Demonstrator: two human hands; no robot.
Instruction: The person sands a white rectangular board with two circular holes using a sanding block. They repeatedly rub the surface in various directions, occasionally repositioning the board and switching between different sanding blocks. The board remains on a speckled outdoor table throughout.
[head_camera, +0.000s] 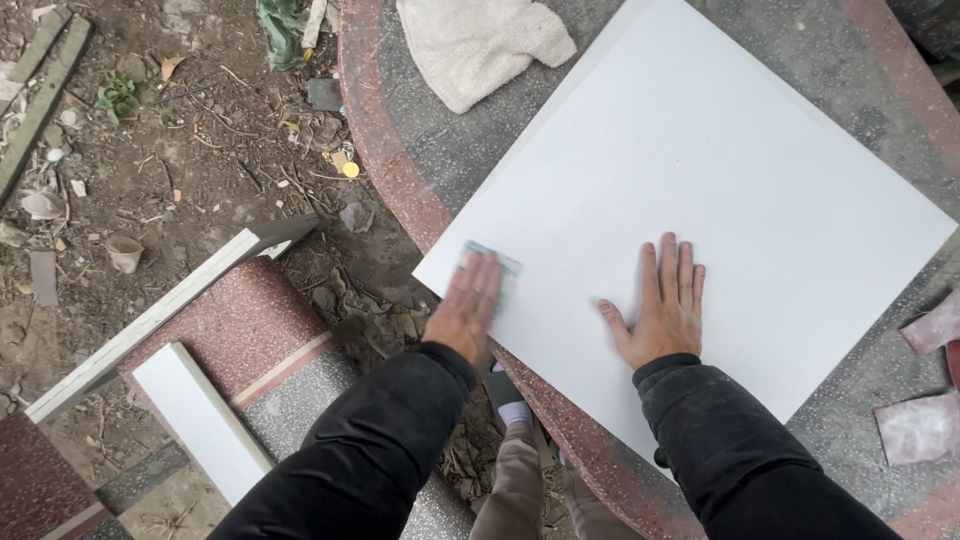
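A large white square board (720, 190) lies on a round stone table (400, 190) of grey and red terrazzo. My left hand (466, 305) presses a small pale sanding pad (503, 268) against the board's near left corner; the pad is blurred and mostly hidden under the fingers. My right hand (662, 305) lies flat on the board, palm down, fingers spread, holding nothing. Both arms wear black sleeves.
A crumpled white cloth (480, 42) lies on the table's far side. Pinkish sandpaper scraps (925, 420) sit at the table's right edge. A narrow white plank (205, 420) and a long white strip (150, 320) rest on a stone bench at left. Littered dirt ground surrounds it.
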